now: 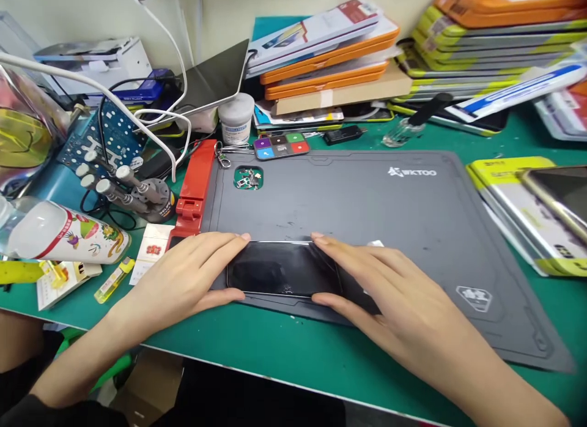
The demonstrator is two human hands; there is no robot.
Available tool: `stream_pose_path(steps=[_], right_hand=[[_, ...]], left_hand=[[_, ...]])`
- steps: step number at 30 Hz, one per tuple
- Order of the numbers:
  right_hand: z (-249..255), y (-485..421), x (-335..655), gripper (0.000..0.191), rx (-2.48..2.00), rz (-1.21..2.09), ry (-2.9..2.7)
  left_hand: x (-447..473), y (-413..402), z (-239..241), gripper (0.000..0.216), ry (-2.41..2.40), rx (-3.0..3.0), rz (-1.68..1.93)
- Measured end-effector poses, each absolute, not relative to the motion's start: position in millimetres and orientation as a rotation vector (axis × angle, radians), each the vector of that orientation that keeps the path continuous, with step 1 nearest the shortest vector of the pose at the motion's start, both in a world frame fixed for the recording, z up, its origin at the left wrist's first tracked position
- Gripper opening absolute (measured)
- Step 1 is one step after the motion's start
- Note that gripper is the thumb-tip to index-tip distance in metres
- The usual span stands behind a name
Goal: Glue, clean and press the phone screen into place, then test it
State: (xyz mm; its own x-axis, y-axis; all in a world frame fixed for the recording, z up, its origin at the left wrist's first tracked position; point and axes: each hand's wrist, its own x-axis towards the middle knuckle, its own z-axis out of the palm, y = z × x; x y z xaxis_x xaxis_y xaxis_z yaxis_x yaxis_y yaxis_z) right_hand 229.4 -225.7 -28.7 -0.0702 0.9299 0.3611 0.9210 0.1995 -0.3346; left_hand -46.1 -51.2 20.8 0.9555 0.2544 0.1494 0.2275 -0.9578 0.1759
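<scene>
A black phone point(282, 269) lies screen up near the front edge of a grey work mat point(389, 213). My left hand point(188, 277) grips its left end, with the index finger along the far edge and the thumb at the near edge. Its right end is gripped the same way by my right hand point(380, 286). Both hands rest on the mat. A small white scrap point(376, 243) shows just behind my right hand.
A red tool point(196, 185) lies along the mat's left edge, beside a stand of screwdrivers point(132, 191). A small dish of parts point(248, 178), a coloured tray point(281, 145) and a white jar point(235, 118) sit behind. Stacked boxes point(330, 54) line the back and right point(527, 213).
</scene>
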Motion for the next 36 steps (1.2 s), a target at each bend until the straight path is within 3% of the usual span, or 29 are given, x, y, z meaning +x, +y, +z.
stream_pose_path(steps=[17, 36], right_hand=[[-34.7, -232.4, 233.7, 0.072, -1.780, 0.051, -2.000], [-36.5, -232.4, 233.2, 0.076, -1.746, 0.007, -1.994]], left_hand=[[-41.7, -50.9, 22.6, 0.044, 0.464, 2.908, 0.328], [-45.0, -52.8, 20.8, 0.055, 0.579, 2.820, 0.302]])
